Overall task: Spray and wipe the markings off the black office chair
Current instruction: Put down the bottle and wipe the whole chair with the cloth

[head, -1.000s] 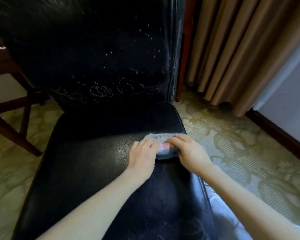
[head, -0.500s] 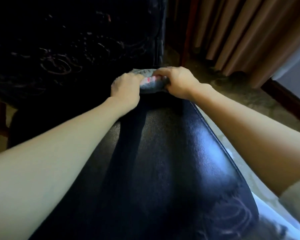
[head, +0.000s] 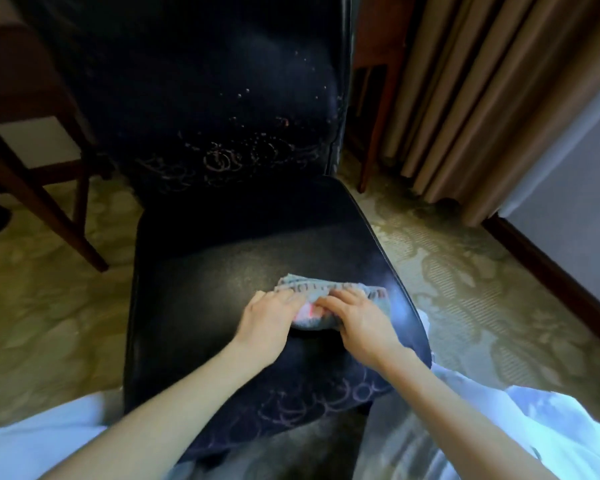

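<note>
Nearest us, pale looping scribbles (head: 312, 400) marked the front edge of the black leather office chair (head: 205, 289). Mid-seat, our left hand (head: 267, 320) and right hand (head: 357, 320) pressed outstretched fingers onto a folded grey cloth (head: 329, 296), clenching nothing. Beyond, swirled scrawls (head: 229, 161) crossed the backrest (head: 222, 64).

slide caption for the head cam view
Left hand and right hand press a grey cloth onto the black chair seat; swirl markings show on its backrest and front edge.
</note>
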The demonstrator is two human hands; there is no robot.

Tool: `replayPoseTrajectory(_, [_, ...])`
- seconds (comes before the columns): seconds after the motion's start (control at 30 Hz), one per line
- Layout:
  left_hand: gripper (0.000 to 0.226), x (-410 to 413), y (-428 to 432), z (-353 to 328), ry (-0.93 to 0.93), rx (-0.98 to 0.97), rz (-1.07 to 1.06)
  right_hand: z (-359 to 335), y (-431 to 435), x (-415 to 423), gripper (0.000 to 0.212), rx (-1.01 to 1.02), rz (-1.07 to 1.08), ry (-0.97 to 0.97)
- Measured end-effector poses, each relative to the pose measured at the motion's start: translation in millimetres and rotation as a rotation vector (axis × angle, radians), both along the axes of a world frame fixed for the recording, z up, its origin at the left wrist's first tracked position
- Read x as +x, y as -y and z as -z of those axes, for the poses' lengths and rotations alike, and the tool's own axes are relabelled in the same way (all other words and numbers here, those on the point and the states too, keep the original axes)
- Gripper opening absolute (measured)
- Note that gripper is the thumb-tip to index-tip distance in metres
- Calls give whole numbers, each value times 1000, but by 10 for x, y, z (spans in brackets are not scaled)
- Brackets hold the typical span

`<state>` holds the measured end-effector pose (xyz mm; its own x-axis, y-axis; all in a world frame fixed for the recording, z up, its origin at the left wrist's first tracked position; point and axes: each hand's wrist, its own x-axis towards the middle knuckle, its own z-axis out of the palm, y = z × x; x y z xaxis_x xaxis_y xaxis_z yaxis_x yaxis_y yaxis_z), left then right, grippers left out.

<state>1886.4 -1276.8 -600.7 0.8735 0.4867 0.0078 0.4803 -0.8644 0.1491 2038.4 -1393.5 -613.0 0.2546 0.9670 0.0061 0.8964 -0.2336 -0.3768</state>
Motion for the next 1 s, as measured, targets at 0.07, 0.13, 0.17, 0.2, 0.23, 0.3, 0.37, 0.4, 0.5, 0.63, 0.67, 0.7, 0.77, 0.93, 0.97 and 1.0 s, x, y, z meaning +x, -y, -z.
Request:
replayPoseTrajectory(0.07, [53,-340,142,-7,-1,-7,-14,-40,133,-334,50,-3,-11,30])
replayPoseTrajectory(0.13, [49,-686,251,22,-50,21,-10,-57,223,-678,49,-30,-19,52])
replayPoseTrajectory(0.17, [47,-848,297,29,-73,42,2,-53,247,-833,49,-48,-25,59])
replayPoseTrajectory(0.2, [44,-998,332,25,-82,66,11,-41,259,-981,49,-60,-37,59])
replayPoseTrajectory(0.23, [41,-1134,350,24,-75,84,11,-26,256,-1110,49,-61,-49,52])
replayPoseTrajectory(0.3, [41,-1368,346,32,-62,91,-22,-15,215,-1328,48,-62,-73,46])
replayPoseTrajectory(0.37, [45,-1547,345,-15,-76,75,-68,-61,165,-1495,48,-71,-108,55])
replayPoseTrajectory(0.4, [47,-1623,347,-36,-80,57,-96,-90,138,-1557,48,-79,-124,55])
replayPoseTrajectory(0.5, [52,-1810,301,-60,-118,64,-187,-176,6,-1703,47,-86,-170,70])
replayPoseTrajectory(0.63, [52,-2041,92,-114,-53,101,-288,-312,-296,-1903,47,-78,-221,53])
replayPoseTrajectory(0.67, [51,-2107,17,-122,-42,99,-312,-350,-386,-1952,46,-70,-235,52])
replayPoseTrajectory(0.7, [51,-2169,-59,-127,-40,102,-336,-374,-473,-1994,46,-67,-252,54])
replayPoseTrajectory(0.77, [51,-2261,-200,-103,-45,81,-377,-380,-616,-2066,47,-67,-279,64])
replayPoseTrajectory(0.93, [59,-2301,-469,6,6,-22,-355,-245,-926,-2055,49,-58,-287,86])
replayPoseTrajectory(0.97, [60,-2286,-536,22,17,-34,-355,-215,-1005,-2031,49,-50,-282,88])
replayPoseTrajectory(1.0, [60,-2265,-608,41,24,-38,-361,-198,-1085,-2009,49,-42,-273,89])
